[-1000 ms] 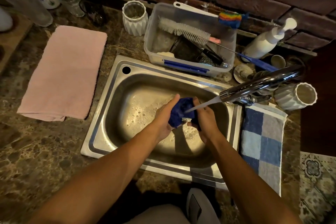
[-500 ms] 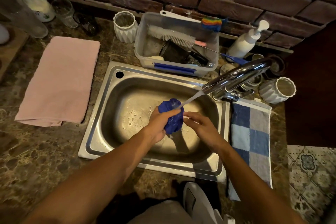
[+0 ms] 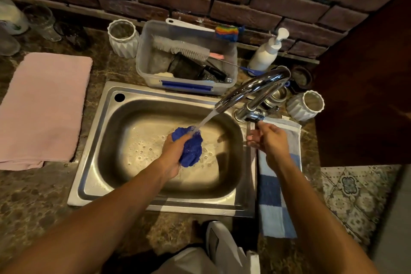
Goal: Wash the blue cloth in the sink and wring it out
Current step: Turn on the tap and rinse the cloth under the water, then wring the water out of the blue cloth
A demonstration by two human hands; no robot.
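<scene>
My left hand (image 3: 174, 148) grips the bunched, wet blue cloth (image 3: 191, 150) over the middle of the steel sink (image 3: 93, 158). Water runs from the chrome faucet (image 3: 251, 89) onto the top of the cloth. My right hand (image 3: 268, 138) holds nothing; its fingers are loosely bent just below the faucet's handle (image 3: 259, 115) at the sink's right rim, apart from the cloth. Soap bubbles lie on the basin floor.
A pink towel (image 3: 42, 107) lies left of the sink, a blue checked towel (image 3: 275, 191) right of it. Behind the sink stand a clear tub with brushes (image 3: 186, 60), a soap pump bottle (image 3: 268, 51) and two white ribbed cups (image 3: 122, 38) (image 3: 304, 105). A brick wall backs the counter.
My right hand let go of the cloth and moved right, up to the faucet handle. The left hand keeps the cloth under the stream.
</scene>
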